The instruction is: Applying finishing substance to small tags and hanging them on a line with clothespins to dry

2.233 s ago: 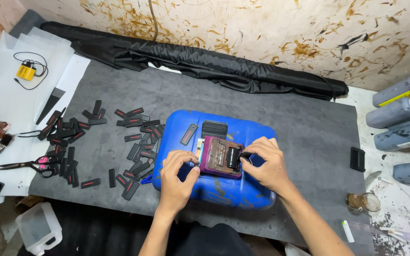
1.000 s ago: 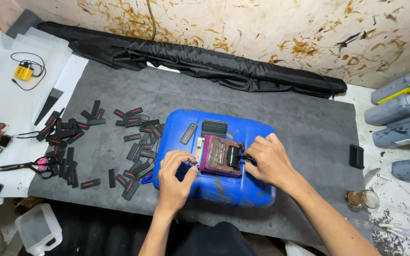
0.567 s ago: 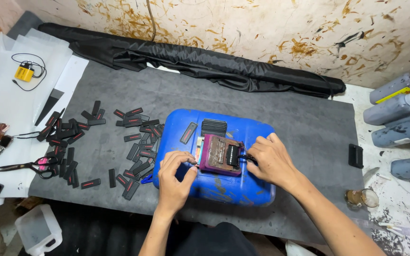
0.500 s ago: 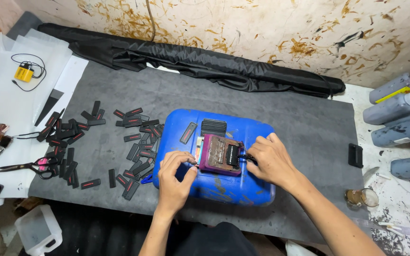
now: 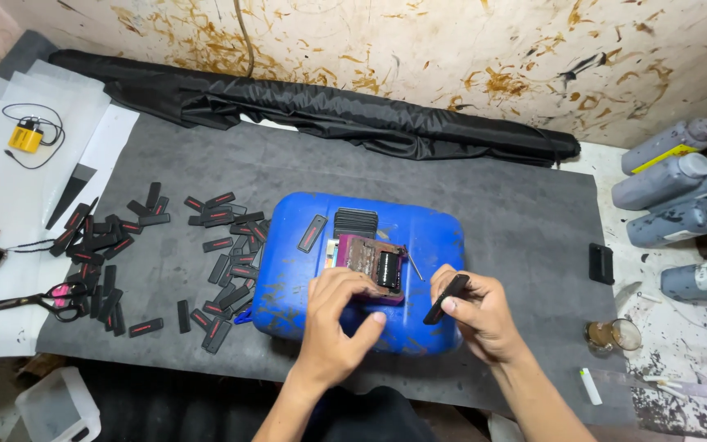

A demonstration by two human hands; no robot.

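Observation:
A blue plastic jerrycan [image 5: 419, 237] lies flat on the dark grey mat. On top of it sits a small purple and brown device [image 5: 366, 258] with a black roller. My left hand [image 5: 339, 323] rests on the device's near edge and holds it down. My right hand [image 5: 475, 311] is just right of the device, pinching a small flat black strip [image 5: 446, 298] lifted off the can. A single black strip [image 5: 312, 233] and a ribbed black block [image 5: 356, 222] lie on the can's far side.
Several black strips with red marks [image 5: 157, 254] are scattered on the mat at left. Scissors [image 5: 30, 299] and a yellow box with a wire [image 5: 24, 137] lie on white sheets. Grey bottles [image 5: 673, 188] lie at right; a rolled black cloth [image 5: 321, 110] runs along the wall.
My right hand has drawn back from the device's right end toward me and now holds a black strip up. My left hand stays on the device.

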